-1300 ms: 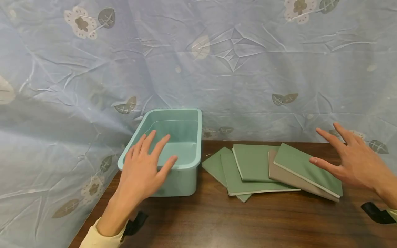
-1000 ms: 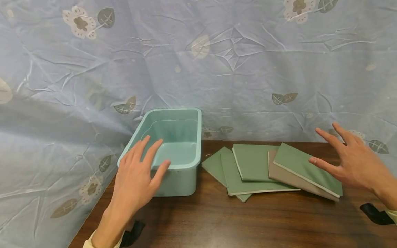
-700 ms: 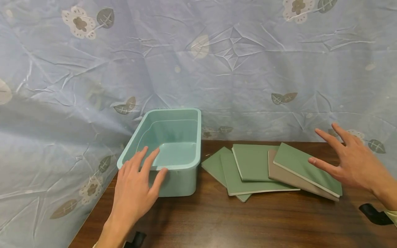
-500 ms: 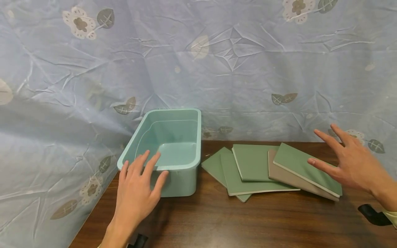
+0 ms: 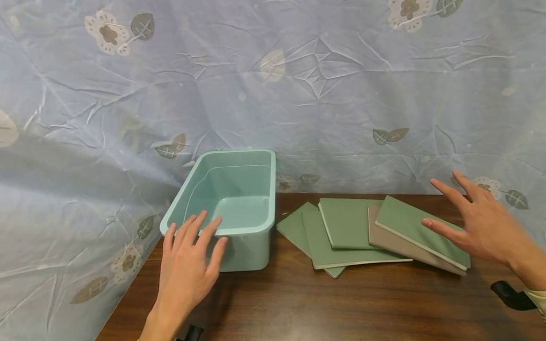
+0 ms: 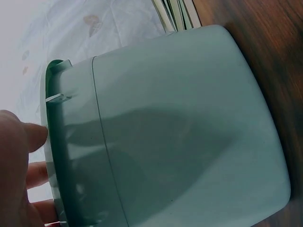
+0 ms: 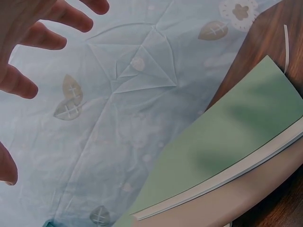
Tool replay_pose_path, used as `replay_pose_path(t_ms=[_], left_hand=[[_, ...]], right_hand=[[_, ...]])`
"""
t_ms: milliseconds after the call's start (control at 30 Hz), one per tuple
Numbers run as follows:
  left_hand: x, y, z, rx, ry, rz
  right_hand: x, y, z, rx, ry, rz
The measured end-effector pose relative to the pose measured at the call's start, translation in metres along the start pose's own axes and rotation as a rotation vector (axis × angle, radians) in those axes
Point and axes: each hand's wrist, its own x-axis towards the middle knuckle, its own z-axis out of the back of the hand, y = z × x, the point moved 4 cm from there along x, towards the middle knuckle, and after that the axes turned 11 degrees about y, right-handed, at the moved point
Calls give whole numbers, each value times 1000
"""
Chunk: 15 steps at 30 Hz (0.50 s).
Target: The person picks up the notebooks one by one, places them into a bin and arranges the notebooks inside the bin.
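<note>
My left hand [image 5: 187, 265], fingers spread and slightly bent, is at the near rim of a pale teal plastic bin [image 5: 245, 251]. In the left wrist view its fingertips [image 6: 35, 137] are right at the lip, beside the bin's outer wall [image 6: 180, 109]. Over the right end of a fanned row of notebooks, my right hand [image 5: 488, 225] hovers with fingers apart, holding nothing. Topmost there is a green notebook [image 5: 420, 229], overlapping a beige notebook [image 5: 379, 234]. Several more green notebooks, among them a middle one [image 5: 345, 225], spread to the left.
The bin stands upright at the left of a dark wooden table [image 5: 298, 303], its inside showing bare. Behind and to the left hangs a pale blue cloth [image 5: 324, 118] with flowers and leaves. A black strap [image 5: 512, 296] sits by the right wrist.
My left hand has drawn back from over the bin's opening to its near rim. The right hand has shifted very slightly left; bin and notebooks stay put.
</note>
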Motion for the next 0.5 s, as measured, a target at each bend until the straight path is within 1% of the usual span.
replay_pose_path(t_ms=[133,267,500], left_hand=[[0,1,-1,-4,-41,-19],[0,2,-2,6,-76,-36],[-1,2,-2,-15,-104,-56]], right_hand=[[0,0,-2,-15,2,-3],[-1,0,-6,-8,0,-12],[-4,2,-16,21,41,-36]])
